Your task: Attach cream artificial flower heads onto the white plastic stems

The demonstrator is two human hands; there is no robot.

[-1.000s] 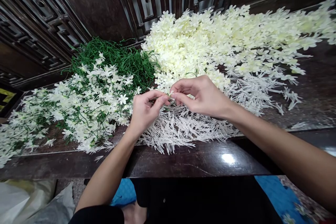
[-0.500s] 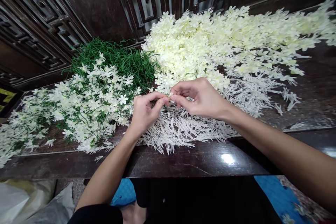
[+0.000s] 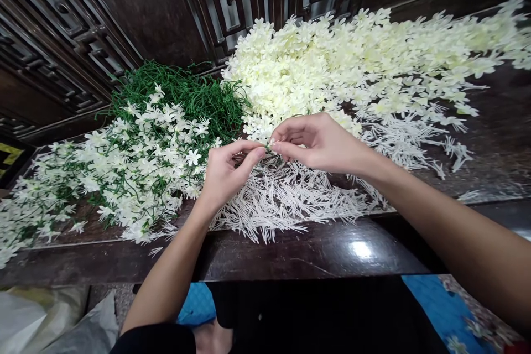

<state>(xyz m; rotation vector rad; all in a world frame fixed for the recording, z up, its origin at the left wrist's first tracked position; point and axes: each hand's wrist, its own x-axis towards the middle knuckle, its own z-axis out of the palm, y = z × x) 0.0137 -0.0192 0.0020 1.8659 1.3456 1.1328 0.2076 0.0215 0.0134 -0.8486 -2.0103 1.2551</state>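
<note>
Both my hands meet over the wooden bench, fingertips pinched close together. A thin artificial flower stem (image 3: 269,145), green with a pale bit at its end, shows between them; most of it is hidden by the fingers. My left hand (image 3: 230,168) is closed in a pinch of thumb and forefinger on its left side. From the right, my right hand (image 3: 321,144) pinches the pale end, its other fingers curled. Just below lie white artificial stamens (image 3: 282,204) in a loose heap. Behind the hands is a pile of cream flower petals (image 3: 307,66).
Green plastic stems (image 3: 178,86) are heaped at the back left. In front of them spread assembled white flowers (image 3: 136,160) on green stems. A carved dark wooden backrest (image 3: 232,0) rises behind. The bench's front edge (image 3: 290,257) is near my lap; bags (image 3: 41,321) lie lower left.
My right hand has shifted slightly up, and its wrist has turned a little. The fingertips of both hands stay together, and a bit of green now shows between them.
</note>
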